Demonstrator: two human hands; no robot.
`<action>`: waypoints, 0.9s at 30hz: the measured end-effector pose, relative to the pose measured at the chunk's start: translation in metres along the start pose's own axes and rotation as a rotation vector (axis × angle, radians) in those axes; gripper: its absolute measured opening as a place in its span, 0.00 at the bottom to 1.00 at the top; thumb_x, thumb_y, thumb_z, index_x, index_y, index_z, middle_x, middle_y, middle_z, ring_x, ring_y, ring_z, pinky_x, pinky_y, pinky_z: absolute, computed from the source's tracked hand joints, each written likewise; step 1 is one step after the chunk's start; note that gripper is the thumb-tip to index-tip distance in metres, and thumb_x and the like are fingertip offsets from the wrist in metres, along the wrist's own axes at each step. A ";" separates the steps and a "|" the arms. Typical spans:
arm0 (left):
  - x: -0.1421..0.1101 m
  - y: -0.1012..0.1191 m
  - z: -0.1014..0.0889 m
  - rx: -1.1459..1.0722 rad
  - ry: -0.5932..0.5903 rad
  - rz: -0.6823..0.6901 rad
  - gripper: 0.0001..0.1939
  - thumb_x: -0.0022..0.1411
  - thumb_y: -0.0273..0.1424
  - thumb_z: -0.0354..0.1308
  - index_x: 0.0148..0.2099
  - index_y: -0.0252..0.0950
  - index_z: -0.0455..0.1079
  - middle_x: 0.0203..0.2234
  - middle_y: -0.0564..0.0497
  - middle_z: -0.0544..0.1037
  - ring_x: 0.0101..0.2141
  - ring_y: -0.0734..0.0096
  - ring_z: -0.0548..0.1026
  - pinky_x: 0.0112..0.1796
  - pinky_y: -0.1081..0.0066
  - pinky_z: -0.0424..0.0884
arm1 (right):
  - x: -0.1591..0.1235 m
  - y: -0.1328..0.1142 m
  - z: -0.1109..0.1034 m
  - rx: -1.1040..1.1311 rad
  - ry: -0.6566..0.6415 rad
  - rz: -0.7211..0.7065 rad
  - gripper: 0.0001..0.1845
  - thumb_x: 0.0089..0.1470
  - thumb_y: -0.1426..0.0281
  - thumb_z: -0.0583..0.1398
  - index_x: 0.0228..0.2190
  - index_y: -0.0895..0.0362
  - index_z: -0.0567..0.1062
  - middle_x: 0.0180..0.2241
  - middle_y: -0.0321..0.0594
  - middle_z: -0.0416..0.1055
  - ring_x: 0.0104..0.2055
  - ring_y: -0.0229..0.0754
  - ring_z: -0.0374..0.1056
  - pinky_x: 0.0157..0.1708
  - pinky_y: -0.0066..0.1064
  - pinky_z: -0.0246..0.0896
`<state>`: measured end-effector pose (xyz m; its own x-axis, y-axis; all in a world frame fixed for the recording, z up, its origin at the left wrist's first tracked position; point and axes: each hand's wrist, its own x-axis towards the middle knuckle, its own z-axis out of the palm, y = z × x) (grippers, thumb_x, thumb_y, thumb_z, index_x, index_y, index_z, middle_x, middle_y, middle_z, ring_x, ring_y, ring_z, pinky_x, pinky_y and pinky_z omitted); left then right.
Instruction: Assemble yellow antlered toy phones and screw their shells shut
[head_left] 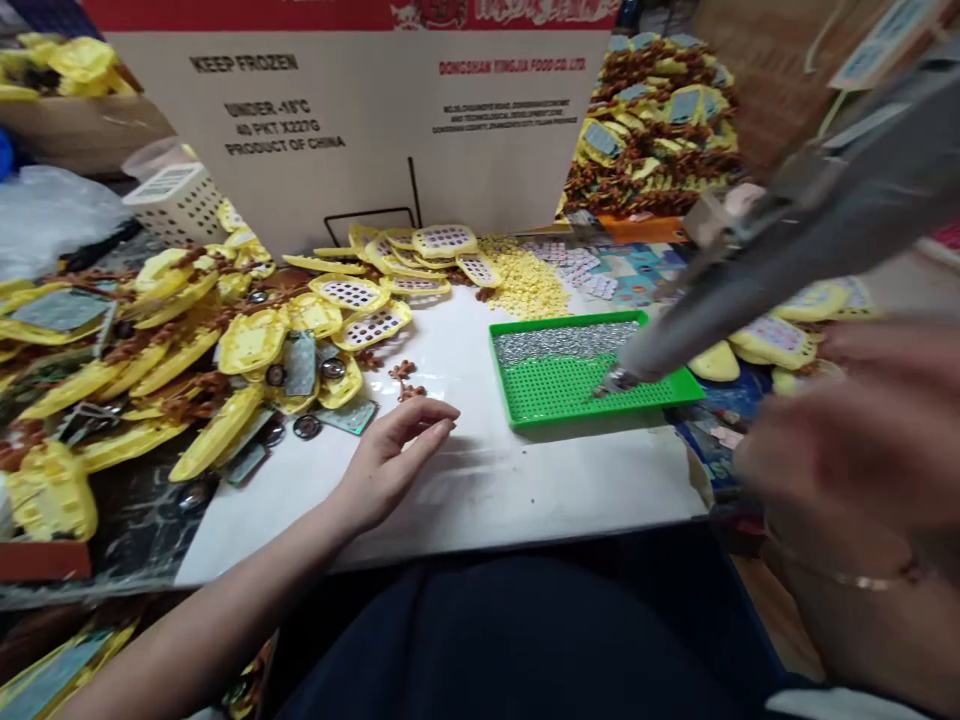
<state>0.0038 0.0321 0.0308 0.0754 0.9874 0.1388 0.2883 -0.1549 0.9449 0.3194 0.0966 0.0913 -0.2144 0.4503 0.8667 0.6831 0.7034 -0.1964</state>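
My left hand (401, 460) hovers over the white work surface (450, 500), thumb and fingers loosely stretched with a gap between them. Nothing shows in it. Small brown branching pieces (405, 380) lie just beyond its fingertips. At the right edge, my right hand (840, 440) is smeared by motion, so its fingers cannot be made out. Above it, a grey power screwdriver (735, 290) slants down to the left, its tip over a green tray (525, 418). Silvery screws (562, 342) fill the tray's far part. Whether my right hand touches the screwdriver is unclear.
Yellow plastic shells (247, 340) with circuit boards and speakers heap up on the left. Perforated yellow panels (442, 240), yellow buttons (525, 280) and printed white pieces (577, 265) lie at the back. A large carton (360, 130) stands behind; more yellow assemblies (660, 110) are stacked right.
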 end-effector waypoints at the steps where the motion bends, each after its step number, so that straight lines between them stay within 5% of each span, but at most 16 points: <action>1: 0.001 0.001 -0.001 0.015 -0.017 0.017 0.10 0.65 0.36 0.56 0.41 0.36 0.75 0.34 0.47 0.79 0.36 0.67 0.77 0.39 0.67 0.74 | -0.005 -0.023 0.009 0.103 -0.172 -0.348 0.05 0.56 0.64 0.63 0.30 0.41 0.79 0.40 0.37 0.78 0.45 0.43 0.72 0.45 0.42 0.67; 3: 0.001 0.003 -0.001 0.045 -0.068 0.061 0.09 0.65 0.34 0.55 0.40 0.35 0.74 0.34 0.47 0.80 0.36 0.68 0.77 0.39 0.69 0.74 | -0.008 -0.055 0.033 0.204 -0.337 -0.616 0.08 0.57 0.73 0.60 0.34 0.49 0.79 0.35 0.41 0.79 0.41 0.43 0.72 0.42 0.39 0.69; 8: -0.008 0.004 -0.006 0.223 -0.127 0.268 0.08 0.66 0.30 0.52 0.40 0.34 0.72 0.31 0.48 0.79 0.33 0.70 0.77 0.36 0.71 0.73 | 0.016 -0.078 0.112 0.245 -0.616 -0.410 0.12 0.62 0.69 0.54 0.32 0.58 0.77 0.29 0.41 0.77 0.30 0.39 0.70 0.30 0.32 0.63; 13: -0.002 -0.003 -0.046 0.497 0.059 0.407 0.06 0.67 0.30 0.53 0.38 0.36 0.71 0.30 0.49 0.79 0.30 0.72 0.76 0.33 0.72 0.71 | 0.056 -0.102 0.178 0.100 -0.965 -0.278 0.13 0.62 0.68 0.55 0.32 0.58 0.77 0.33 0.43 0.77 0.35 0.42 0.69 0.30 0.32 0.53; 15: 0.007 -0.009 -0.079 0.685 0.273 0.475 0.05 0.65 0.32 0.56 0.37 0.38 0.71 0.32 0.48 0.80 0.33 0.67 0.77 0.36 0.68 0.71 | 0.068 -0.119 0.200 0.080 -1.055 -0.218 0.11 0.62 0.69 0.55 0.35 0.57 0.77 0.38 0.43 0.77 0.39 0.42 0.69 0.31 0.31 0.52; 18: 0.020 -0.017 -0.136 0.863 0.665 0.332 0.06 0.62 0.36 0.58 0.38 0.39 0.71 0.35 0.45 0.77 0.37 0.60 0.76 0.42 0.61 0.70 | 0.075 -0.142 0.227 0.081 -1.085 -0.177 0.11 0.62 0.68 0.55 0.36 0.55 0.78 0.39 0.41 0.78 0.41 0.42 0.70 0.32 0.31 0.51; 20: 0.023 -0.020 -0.167 0.908 0.775 0.149 0.11 0.60 0.38 0.60 0.41 0.37 0.70 0.35 0.45 0.76 0.39 0.57 0.76 0.45 0.59 0.70 | 0.073 -0.154 0.240 0.071 -1.091 -0.154 0.13 0.61 0.62 0.57 0.37 0.56 0.78 0.40 0.43 0.78 0.41 0.44 0.71 0.32 0.31 0.53; 23: 0.022 -0.023 -0.187 0.931 0.678 -0.206 0.22 0.60 0.44 0.59 0.50 0.33 0.67 0.27 0.52 0.74 0.38 0.56 0.77 0.46 0.55 0.70 | 0.065 -0.167 0.252 0.043 -1.087 -0.109 0.21 0.57 0.55 0.60 0.42 0.60 0.76 0.44 0.51 0.76 0.44 0.50 0.71 0.35 0.33 0.57; 27: 0.022 -0.029 -0.182 0.736 0.609 -0.345 0.29 0.53 0.42 0.64 0.53 0.33 0.64 0.24 0.54 0.72 0.32 0.56 0.77 0.41 0.57 0.73 | 0.057 -0.176 0.257 0.056 -1.074 -0.083 0.21 0.58 0.58 0.59 0.46 0.60 0.73 0.49 0.51 0.73 0.48 0.52 0.69 0.40 0.35 0.59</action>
<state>-0.1771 0.0636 0.0602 -0.5633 0.7978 0.2149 0.7342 0.3640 0.5730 0.0073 0.1398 0.0569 -0.7776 0.6281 0.0280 0.6112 0.7657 -0.2003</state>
